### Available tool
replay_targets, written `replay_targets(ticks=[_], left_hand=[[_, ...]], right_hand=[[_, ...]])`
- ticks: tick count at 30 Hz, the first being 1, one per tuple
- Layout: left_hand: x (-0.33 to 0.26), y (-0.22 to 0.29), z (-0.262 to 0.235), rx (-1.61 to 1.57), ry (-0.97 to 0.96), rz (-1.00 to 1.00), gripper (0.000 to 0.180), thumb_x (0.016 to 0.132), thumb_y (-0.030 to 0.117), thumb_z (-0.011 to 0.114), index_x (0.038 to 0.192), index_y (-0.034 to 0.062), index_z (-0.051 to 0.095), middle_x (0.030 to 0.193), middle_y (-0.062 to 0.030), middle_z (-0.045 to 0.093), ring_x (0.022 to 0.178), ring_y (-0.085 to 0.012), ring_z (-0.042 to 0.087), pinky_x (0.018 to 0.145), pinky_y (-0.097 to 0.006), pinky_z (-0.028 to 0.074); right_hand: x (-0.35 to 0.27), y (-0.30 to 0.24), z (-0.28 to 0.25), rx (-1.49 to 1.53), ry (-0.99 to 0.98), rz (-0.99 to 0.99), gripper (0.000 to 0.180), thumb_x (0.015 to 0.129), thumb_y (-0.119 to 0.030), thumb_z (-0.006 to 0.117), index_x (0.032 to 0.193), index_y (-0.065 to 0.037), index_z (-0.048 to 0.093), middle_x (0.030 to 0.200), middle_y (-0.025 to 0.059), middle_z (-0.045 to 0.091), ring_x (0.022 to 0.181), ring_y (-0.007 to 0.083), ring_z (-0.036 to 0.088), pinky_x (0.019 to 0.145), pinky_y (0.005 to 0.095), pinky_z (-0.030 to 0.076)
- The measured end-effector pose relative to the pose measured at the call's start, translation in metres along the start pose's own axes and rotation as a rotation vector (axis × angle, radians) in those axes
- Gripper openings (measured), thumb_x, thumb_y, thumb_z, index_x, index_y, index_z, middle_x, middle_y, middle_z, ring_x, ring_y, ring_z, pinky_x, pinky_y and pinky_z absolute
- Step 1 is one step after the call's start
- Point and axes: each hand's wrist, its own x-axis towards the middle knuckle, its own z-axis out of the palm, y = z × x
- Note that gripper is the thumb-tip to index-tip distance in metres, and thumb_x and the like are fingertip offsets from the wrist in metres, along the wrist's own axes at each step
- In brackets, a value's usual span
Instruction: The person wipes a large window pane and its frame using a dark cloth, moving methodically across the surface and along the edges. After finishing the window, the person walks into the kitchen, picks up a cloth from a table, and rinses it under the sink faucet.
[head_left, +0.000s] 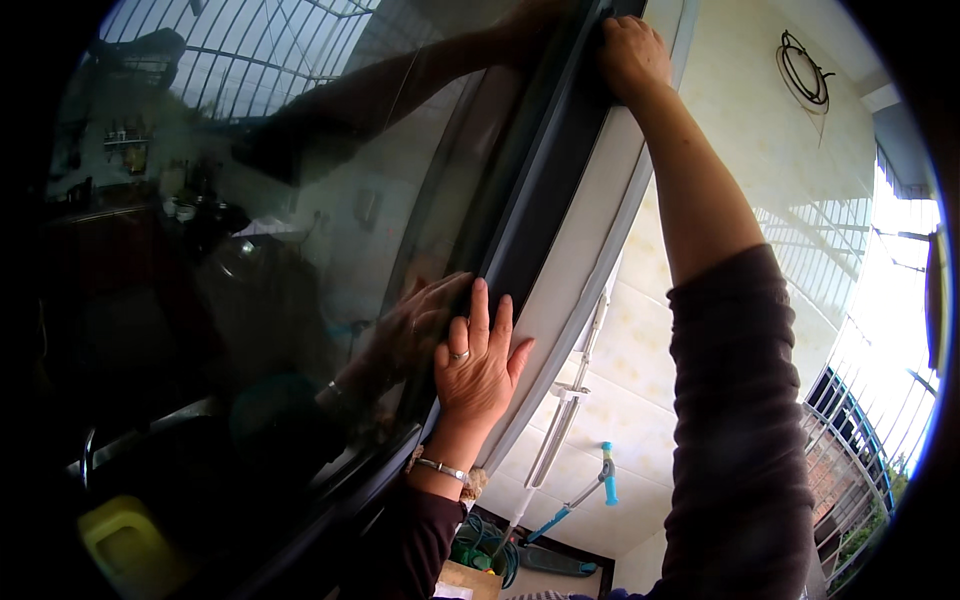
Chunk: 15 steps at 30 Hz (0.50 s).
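A large dark-framed glass window panel (300, 330) fills the left of the view, tilted by the lens. My left hand (475, 365), with a ring and a bracelet, rests on its dark upright frame (555, 190), fingers stretched out and fingertips touching near the glass edge. Higher up, my right hand (635, 60) reaches to the top of that same frame. Its fingers are curled over the frame, though the fingertips are partly hidden. Both hands are mirrored in the glass.
White window trim (590, 240) borders the frame. Beyond it, a white-poled mop (555, 435) and a blue-handled tool (608, 475) lean by a tiled wall. Coiled black cable (805, 75) hangs upper right. A barred opening (860, 430) is at right; a yellow plastic object (130, 550) sits lower left.
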Motion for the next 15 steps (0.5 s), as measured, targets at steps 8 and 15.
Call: replay_targets(ticks=[8,15], left_hand=[[0.002,-0.010,-0.001,0.069,0.006,-0.001,0.055,0.085,0.051,0.065,0.130,0.0206,0.061,0.154,-0.0136,0.035,0.106,-0.0251,0.043,0.079,-0.035,0.034],[0.000,0.001,-0.002,0.035,-0.025,0.012,0.055,0.085,0.052,0.065,0.130,0.0202,0.061,0.154,-0.0143,0.035,0.106,-0.0253,0.043,0.079,-0.035,0.034]], right_hand=[[-0.092,-0.055,-0.069,0.219,-0.307,-0.475,0.020,0.078,-0.011,0.061,0.096,-0.010,0.071,0.096,0.0076,0.064,0.106,0.0251,0.057,0.097,0.0377,0.044],[-0.044,0.017,-0.030,0.103,0.310,-0.063,0.018,0.077,-0.004,0.057,0.094,-0.008,0.063,0.105,0.0122,0.061,0.109,0.0333,0.055,0.096,0.0432,0.043]])
